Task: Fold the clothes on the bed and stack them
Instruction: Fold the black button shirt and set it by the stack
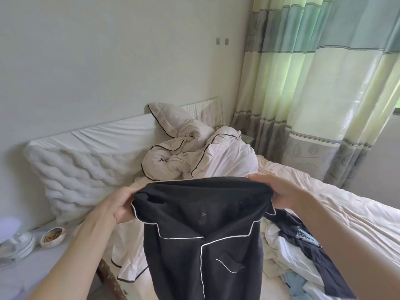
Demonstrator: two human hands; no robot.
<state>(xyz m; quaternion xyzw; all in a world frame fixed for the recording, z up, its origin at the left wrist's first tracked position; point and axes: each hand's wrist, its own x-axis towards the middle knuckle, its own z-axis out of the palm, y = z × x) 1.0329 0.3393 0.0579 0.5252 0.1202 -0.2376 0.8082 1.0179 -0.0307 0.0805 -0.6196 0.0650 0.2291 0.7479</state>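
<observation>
Holding: black pajama shirt [203, 234] lifted over the bed [346, 213], likely to straighten it before folding.
Left side: bowl [53, 237] on the counter [32, 273], off-task.
Left hand [121, 204]: fingers curled round the shirt's left shoulder edge.
Shirt: collar end up, hem down out of frame; long axis vertical; buttoned front with white piping and pocket faces the camera.
Right hand [279, 191]: pinching the right shoulder edge, level with the left so the cloth hangs flat.
Right side: unfolded clothes pile [303, 256] on the bed, still to do.
Back: bunched duvet [194, 154].
</observation>
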